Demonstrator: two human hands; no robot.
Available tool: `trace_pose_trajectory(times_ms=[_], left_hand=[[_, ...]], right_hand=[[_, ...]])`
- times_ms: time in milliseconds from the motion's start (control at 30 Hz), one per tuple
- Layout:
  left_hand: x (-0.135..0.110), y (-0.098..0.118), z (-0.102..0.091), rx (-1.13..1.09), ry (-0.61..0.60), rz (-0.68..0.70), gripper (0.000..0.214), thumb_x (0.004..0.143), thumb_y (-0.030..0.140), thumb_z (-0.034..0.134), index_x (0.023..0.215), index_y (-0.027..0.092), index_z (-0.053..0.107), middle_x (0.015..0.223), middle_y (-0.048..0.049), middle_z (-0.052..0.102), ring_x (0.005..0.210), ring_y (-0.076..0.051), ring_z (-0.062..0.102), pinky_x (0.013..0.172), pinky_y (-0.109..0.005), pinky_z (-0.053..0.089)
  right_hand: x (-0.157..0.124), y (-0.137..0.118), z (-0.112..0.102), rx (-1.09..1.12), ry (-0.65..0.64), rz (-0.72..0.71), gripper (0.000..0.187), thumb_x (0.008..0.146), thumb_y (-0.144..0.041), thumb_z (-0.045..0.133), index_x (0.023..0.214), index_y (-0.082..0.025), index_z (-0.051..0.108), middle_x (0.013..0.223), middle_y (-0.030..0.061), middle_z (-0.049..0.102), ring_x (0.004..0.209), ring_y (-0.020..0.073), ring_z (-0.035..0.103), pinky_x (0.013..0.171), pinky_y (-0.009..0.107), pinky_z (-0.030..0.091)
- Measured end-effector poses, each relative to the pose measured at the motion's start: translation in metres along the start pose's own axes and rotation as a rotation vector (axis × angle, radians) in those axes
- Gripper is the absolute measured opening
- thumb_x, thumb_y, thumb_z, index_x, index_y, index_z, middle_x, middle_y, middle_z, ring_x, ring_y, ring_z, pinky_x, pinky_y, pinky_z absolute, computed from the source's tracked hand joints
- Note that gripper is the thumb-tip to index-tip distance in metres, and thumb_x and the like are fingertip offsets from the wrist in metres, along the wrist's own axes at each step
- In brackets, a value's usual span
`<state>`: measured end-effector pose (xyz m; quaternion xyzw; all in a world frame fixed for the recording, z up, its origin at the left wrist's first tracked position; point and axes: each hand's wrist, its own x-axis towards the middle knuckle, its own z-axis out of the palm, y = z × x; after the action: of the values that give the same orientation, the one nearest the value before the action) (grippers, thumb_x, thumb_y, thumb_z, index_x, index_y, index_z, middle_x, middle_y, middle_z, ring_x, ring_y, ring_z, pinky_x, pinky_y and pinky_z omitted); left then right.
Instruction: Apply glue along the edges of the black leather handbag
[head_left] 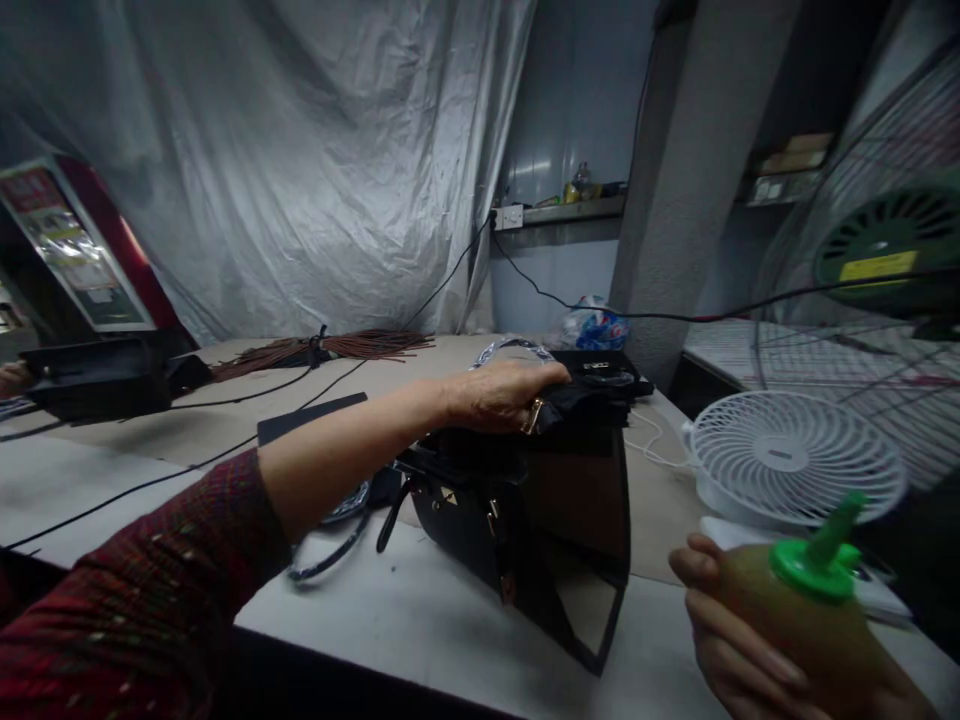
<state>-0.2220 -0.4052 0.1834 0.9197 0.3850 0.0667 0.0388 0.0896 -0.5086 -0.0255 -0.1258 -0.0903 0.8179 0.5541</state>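
Note:
My left hand (502, 395) reaches across the bench with its fingers closed on a black leather bag piece (559, 408) that has gold hardware. What its fingertips grip underneath is hidden. Below it hangs a black handbag (465, 520) with gold fittings, tilted over the bench edge area. A black-edged open panel with a brown inside (577, 500) stands beside the bag; whether they are joined I cannot tell. At the lower right, my right hand (720, 630) is wrapped round a squeeze bottle (787, 600) with a green nozzle cap and yellowish-brown contents, blurred by motion.
A stack of black bag parts (600, 368) lies behind my left hand. To the right are a white round fan (787, 450) and a large caged fan (885, 240). Brown cords (337, 347) lie at the back left, near another black bag (97, 380) and another person's hand (13, 380).

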Motion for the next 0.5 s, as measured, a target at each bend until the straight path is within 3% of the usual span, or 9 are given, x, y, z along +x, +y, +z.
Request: trace_pose_trajectory(times_ms=[167, 333, 500], left_hand=[[0.028, 0.004, 0.012, 0.024, -0.043, 0.029, 0.071, 0.072, 0.044, 0.095, 0.126, 0.022, 0.055, 0.09, -0.0015, 0.068, 0.086, -0.027, 0.066, 0.073, -0.031, 0.046], [0.036, 0.011, 0.017, 0.12, -0.091, 0.092, 0.056, 0.079, 0.028, 0.081, 0.128, 0.02, 0.057, 0.094, -0.0044, 0.069, 0.083, -0.026, 0.065, 0.07, -0.031, 0.044], [0.034, 0.001, 0.023, -0.039, -0.171, 0.088, 0.038, 0.084, 0.014, 0.062, 0.12, 0.022, 0.063, 0.109, -0.0031, 0.071, 0.098, -0.022, 0.067, 0.082, -0.027, 0.048]], right_hand=[[-0.011, 0.004, 0.014, -0.07, 0.064, -0.032, 0.045, 0.08, -0.024, 0.079, 0.123, -0.016, 0.069, 0.1, 0.0105, 0.065, 0.051, 0.0045, 0.043, 0.039, 0.012, 0.046], [-0.021, 0.005, 0.014, -0.161, -0.004, -0.075, 0.037, 0.082, -0.037, 0.085, 0.108, -0.012, 0.076, 0.095, 0.0104, 0.066, 0.051, 0.0024, 0.04, 0.04, 0.01, 0.041], [-0.027, 0.01, -0.002, -0.18, -0.022, -0.066, 0.036, 0.088, -0.041, 0.084, 0.108, -0.012, 0.077, 0.094, 0.0075, 0.068, 0.048, 0.0002, 0.033, 0.038, 0.01, 0.032]])
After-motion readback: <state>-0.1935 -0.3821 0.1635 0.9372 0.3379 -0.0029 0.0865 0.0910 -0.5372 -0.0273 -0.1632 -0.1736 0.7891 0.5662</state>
